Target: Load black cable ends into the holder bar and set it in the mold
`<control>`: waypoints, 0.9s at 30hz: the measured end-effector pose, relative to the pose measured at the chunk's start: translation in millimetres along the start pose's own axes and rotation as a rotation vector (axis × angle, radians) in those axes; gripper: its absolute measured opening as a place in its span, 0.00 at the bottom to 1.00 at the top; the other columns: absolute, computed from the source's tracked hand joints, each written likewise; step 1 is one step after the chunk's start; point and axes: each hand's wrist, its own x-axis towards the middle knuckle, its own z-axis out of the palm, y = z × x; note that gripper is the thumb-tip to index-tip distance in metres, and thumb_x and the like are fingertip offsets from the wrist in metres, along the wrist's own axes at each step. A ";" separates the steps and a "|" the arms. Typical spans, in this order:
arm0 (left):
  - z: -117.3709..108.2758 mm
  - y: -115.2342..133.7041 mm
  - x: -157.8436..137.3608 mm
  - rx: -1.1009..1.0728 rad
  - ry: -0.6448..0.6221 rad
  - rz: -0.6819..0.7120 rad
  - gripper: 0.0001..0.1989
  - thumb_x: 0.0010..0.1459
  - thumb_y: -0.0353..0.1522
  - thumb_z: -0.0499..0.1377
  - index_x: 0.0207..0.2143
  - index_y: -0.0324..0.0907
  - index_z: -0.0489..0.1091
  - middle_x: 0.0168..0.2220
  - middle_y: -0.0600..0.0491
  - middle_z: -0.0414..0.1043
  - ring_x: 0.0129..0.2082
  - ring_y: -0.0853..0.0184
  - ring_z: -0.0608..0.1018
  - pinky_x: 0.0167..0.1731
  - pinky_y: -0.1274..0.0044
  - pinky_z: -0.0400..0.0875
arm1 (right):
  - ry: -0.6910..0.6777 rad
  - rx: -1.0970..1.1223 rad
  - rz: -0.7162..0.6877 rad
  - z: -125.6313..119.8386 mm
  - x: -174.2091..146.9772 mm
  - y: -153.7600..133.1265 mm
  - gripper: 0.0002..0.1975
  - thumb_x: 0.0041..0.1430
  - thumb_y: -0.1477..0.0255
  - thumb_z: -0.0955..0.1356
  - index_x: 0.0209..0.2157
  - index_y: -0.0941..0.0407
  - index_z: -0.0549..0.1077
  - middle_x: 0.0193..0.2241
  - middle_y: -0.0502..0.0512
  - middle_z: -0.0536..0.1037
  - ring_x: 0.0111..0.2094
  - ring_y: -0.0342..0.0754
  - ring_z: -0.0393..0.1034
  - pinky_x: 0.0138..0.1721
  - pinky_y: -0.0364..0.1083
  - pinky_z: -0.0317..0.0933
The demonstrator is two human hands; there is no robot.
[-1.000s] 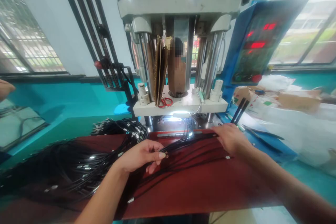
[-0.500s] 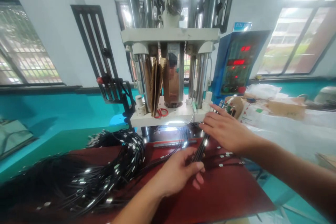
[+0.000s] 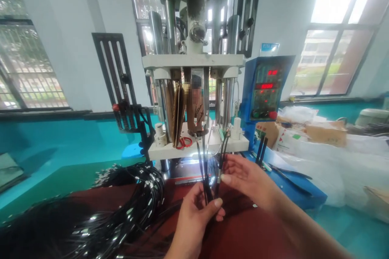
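Observation:
A small bunch of black cables (image 3: 207, 192) stands upright, its loose upper ends fanned apart in front of the press. My left hand (image 3: 196, 216) is closed around the lower part of the bunch, thumb across the front. To the right, my right hand (image 3: 253, 180) pinches the cables on that side between thumb and fingers, beside a small pale tag or fitting. A large heap of similar black cables (image 3: 142, 194) with white ends lies left of my hands on the dark red tabletop (image 3: 240, 226).
Ahead stands a press with a white lower plate (image 3: 170, 151), bearing red-handled scissors (image 3: 186, 142) and cardboard pieces (image 3: 178, 117). A blue control box (image 3: 267, 89) with red digits is at right. Plastic bags (image 3: 322, 170) lie beyond the blue surface (image 3: 316, 200).
My right hand has come down and closer to my left hand. The cable ends, bunched toward the right before, now point up and are spread apart. The view has tilted upward.

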 end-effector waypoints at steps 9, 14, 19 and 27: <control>-6.9 -14.9 2.3 0.019 -0.040 0.017 0.12 0.48 0.34 0.66 0.30 0.40 0.65 0.24 0.55 0.69 0.23 0.69 0.73 0.27 0.77 0.67 | 0.156 0.019 -0.079 7.8 27.8 -21.4 0.18 0.58 0.61 0.67 0.46 0.55 0.70 0.29 0.49 0.72 0.32 0.45 0.66 0.37 0.46 0.60; -10.4 -19.1 3.4 0.072 -0.038 -0.004 0.15 0.51 0.40 0.63 0.35 0.38 0.70 0.24 0.48 0.74 0.22 0.67 0.73 0.28 0.75 0.68 | 0.120 0.031 -0.098 -0.1 30.2 -19.7 0.16 0.60 0.62 0.65 0.46 0.56 0.70 0.28 0.49 0.71 0.29 0.44 0.64 0.34 0.44 0.59; -6.8 -21.5 2.0 0.060 0.052 -0.003 0.16 0.49 0.41 0.64 0.33 0.37 0.73 0.23 0.48 0.74 0.21 0.67 0.73 0.28 0.75 0.67 | 0.091 0.122 -0.094 -2.1 33.8 -19.7 0.13 0.55 0.63 0.70 0.38 0.57 0.73 0.27 0.49 0.70 0.28 0.42 0.62 0.32 0.43 0.57; -3.5 -13.7 -1.7 0.066 0.081 0.011 0.15 0.49 0.41 0.64 0.33 0.36 0.75 0.23 0.48 0.74 0.23 0.67 0.73 0.31 0.75 0.67 | 0.220 0.290 -0.146 1.3 41.7 -25.3 0.14 0.56 0.59 0.68 0.37 0.56 0.71 0.26 0.47 0.67 0.24 0.41 0.58 0.27 0.42 0.53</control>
